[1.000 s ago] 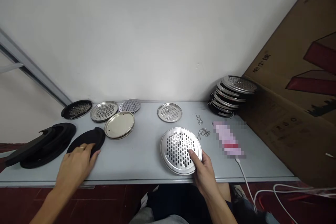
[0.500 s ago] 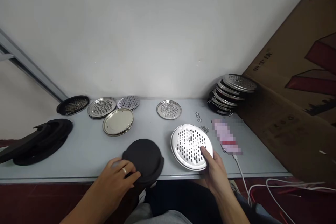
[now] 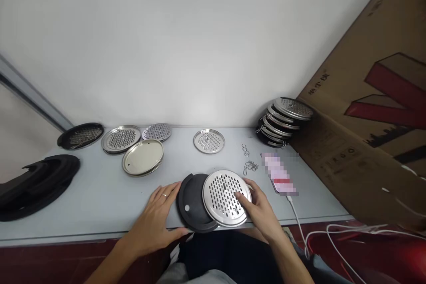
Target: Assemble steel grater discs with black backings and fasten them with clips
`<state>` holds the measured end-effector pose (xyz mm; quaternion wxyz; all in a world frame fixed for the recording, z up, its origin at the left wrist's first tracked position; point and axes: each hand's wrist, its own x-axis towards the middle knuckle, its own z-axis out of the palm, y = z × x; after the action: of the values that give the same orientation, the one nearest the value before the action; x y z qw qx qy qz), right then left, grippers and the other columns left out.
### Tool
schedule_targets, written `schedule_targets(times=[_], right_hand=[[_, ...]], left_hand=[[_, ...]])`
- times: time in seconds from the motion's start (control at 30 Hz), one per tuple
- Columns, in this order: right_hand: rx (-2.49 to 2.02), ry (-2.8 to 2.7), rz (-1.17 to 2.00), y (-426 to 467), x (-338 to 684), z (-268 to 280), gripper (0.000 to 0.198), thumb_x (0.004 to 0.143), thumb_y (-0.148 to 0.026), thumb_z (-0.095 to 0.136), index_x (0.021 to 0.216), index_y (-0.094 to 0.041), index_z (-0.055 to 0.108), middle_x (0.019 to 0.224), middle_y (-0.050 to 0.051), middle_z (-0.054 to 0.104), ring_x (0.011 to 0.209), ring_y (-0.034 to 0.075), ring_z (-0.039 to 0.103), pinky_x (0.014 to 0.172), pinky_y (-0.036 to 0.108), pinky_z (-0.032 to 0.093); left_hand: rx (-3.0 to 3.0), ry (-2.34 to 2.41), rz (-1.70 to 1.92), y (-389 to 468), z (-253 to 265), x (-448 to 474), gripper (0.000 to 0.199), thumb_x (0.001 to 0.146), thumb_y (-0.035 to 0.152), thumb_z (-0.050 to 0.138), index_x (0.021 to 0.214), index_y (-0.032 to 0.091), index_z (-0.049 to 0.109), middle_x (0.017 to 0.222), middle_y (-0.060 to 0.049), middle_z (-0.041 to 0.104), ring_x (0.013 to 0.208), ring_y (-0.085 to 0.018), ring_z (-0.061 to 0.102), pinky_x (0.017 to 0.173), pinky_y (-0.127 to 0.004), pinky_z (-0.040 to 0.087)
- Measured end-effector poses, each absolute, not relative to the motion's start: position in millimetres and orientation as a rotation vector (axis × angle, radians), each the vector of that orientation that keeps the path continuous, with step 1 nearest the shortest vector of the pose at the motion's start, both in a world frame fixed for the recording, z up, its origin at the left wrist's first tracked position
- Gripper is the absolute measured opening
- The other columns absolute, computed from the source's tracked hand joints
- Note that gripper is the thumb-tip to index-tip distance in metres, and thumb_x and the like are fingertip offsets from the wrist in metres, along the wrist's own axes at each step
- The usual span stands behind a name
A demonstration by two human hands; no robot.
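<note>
A black round base [image 3: 192, 204] with a raised rim lies at the table's front edge, a small pale disc [image 3: 187, 208] on its inner face. My left hand [image 3: 158, 217] holds it by the left side, fingers against the upper rim and thumb at the lower edge. Pinched in my right hand [image 3: 259, 208] is a shiny round metal grater plate [image 3: 223, 197], thumb on top and the other fingers round its right edge. This plate overlaps the right part of the black base, hiding that part from view.
Loose metal clips [image 3: 250, 166] lie beside a phone [image 3: 278, 173] with a white cable [image 3: 299, 222]. A stack of graters [image 3: 282, 124] stands back right by a cardboard box [image 3: 353, 120]. More grater plates [image 3: 121, 138], plain metal discs [image 3: 143, 157] and black bases [image 3: 40, 182] sit left.
The black base has turned over to show its rimmed inner face. My right hand has brought the grater plate leftward over it, and my left hand has shifted to its left rim.
</note>
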<state>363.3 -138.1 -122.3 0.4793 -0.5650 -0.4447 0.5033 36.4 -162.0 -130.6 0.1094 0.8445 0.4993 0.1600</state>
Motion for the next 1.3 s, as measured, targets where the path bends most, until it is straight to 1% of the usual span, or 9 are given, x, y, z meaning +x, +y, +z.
schedule_targets(times=[0.1,0.2,0.3,0.43,0.6,0.93,1.07,1.17,1.3], right_hand=[[-1.49,-1.302,1.081,-132,354,-121,0.054,0.078,-0.048,0.078,0.124,-0.02,0.068,0.122,0.012,0.071,0.116,0.033,0.064,0.097,0.045,0.052],[-1.623,-1.619,0.891,-131,343,-118,0.055,0.088,-0.049,0.065,0.133,-0.017,0.061,0.125,0.015,0.067,0.119,0.033,0.062,0.103,0.047,0.047],[-1.752,-1.88,0.666,-133,335,-114,0.054,0.096,-0.049,0.053,0.139,-0.016,0.054,0.117,0.015,0.065,0.111,0.033,0.064,0.095,0.045,0.05],[-1.815,-2.024,0.454,-137,336,-110,0.043,0.097,-0.051,0.053,0.125,-0.02,0.059,0.105,0.011,0.06,0.089,0.028,0.067,0.073,0.037,0.052],[-1.759,-2.091,0.414,-141,339,-109,0.031,0.096,-0.053,0.056,0.099,-0.022,0.058,0.094,0.005,0.057,0.075,0.023,0.064,0.066,0.034,0.049],[-1.724,-2.132,0.322,-148,323,-112,0.03,0.094,-0.052,0.059,0.095,-0.022,0.055,0.092,0.007,0.059,0.077,0.025,0.062,0.065,0.034,0.048],[-1.752,-2.123,0.38,-147,324,-110,0.038,0.091,-0.057,0.061,0.101,-0.02,0.057,0.095,0.008,0.058,0.079,0.026,0.064,0.066,0.036,0.05],[-1.756,-2.054,0.507,-150,329,-110,0.043,0.091,-0.053,0.062,0.119,-0.021,0.058,0.103,0.009,0.059,0.088,0.028,0.066,0.072,0.037,0.054],[-1.702,-1.916,0.652,-161,334,-111,0.052,0.091,-0.042,0.063,0.137,-0.022,0.051,0.113,0.009,0.06,0.102,0.029,0.065,0.088,0.041,0.054]], left_hand=[[2.45,1.466,0.452,-159,-136,47,0.112,0.074,0.061,0.078,0.162,0.024,0.018,0.159,-0.015,0.042,0.145,-0.039,0.039,0.123,-0.06,0.022],[2.434,1.421,0.428,-152,-135,55,0.117,0.071,0.06,0.081,0.162,0.024,0.017,0.16,-0.016,0.04,0.145,-0.037,0.038,0.124,-0.062,0.017],[2.418,1.392,0.433,-147,-135,57,0.119,0.068,0.065,0.081,0.161,0.023,0.021,0.158,-0.017,0.041,0.144,-0.038,0.04,0.123,-0.063,0.015],[2.407,1.362,0.423,-142,-136,54,0.118,0.066,0.07,0.079,0.16,0.022,0.026,0.155,-0.018,0.046,0.142,-0.038,0.042,0.122,-0.064,0.017],[2.416,1.296,0.418,-137,-131,51,0.117,0.067,0.07,0.079,0.161,0.024,0.025,0.154,-0.017,0.047,0.141,-0.038,0.043,0.122,-0.064,0.015],[2.391,1.257,0.432,-129,-129,56,0.116,0.064,0.069,0.082,0.159,0.028,0.029,0.15,-0.015,0.052,0.137,-0.037,0.047,0.122,-0.064,0.015],[2.398,1.277,0.415,-131,-131,57,0.122,0.062,0.071,0.081,0.16,0.027,0.025,0.152,-0.016,0.049,0.139,-0.038,0.044,0.122,-0.065,0.013],[2.45,1.313,0.466,-138,-131,59,0.127,0.061,0.067,0.084,0.162,0.025,0.019,0.157,-0.017,0.043,0.142,-0.039,0.041,0.122,-0.066,0.015],[2.565,1.264,0.457,-152,-127,68,0.115,0.069,0.058,0.082,0.162,0.028,0.021,0.163,-0.015,0.034,0.146,-0.039,0.037,0.122,-0.066,0.018]])
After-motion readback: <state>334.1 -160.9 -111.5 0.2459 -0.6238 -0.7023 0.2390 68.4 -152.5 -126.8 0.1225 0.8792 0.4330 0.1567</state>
